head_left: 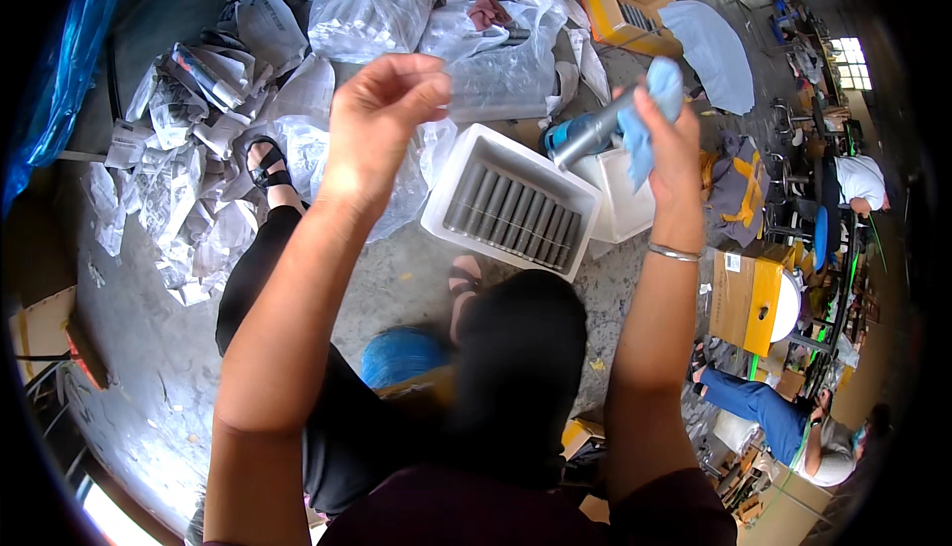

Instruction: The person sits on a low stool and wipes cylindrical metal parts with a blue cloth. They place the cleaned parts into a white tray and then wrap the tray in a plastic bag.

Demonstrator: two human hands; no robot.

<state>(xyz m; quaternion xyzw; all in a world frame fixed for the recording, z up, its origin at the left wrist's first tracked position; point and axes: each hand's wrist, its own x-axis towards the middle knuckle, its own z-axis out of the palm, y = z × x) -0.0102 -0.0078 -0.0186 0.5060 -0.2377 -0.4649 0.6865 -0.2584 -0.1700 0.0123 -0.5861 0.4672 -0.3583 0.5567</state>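
My right hand [676, 154] is closed round a light blue cloth [652, 115] and a grey metal tube [600, 133], which slants down to the left from the cloth. My left hand [385, 115] is raised at about the same height, thumb and fingertips pinched together. Whatever is between those fingertips, if anything, is too small or clear to make out. Between and below the hands is a white foam box [446, 207] with a row of several grey metal tubes [516, 211] lying side by side in it.
A white lid or tray [627, 199] and a blue-green can [563, 137] are beside the foam box. Crumpled paper [198, 169] covers the floor at left. Plastic bags [372, 5] and a yellow carton [607, 15] are farther off. Other people [759, 417] sit at right.
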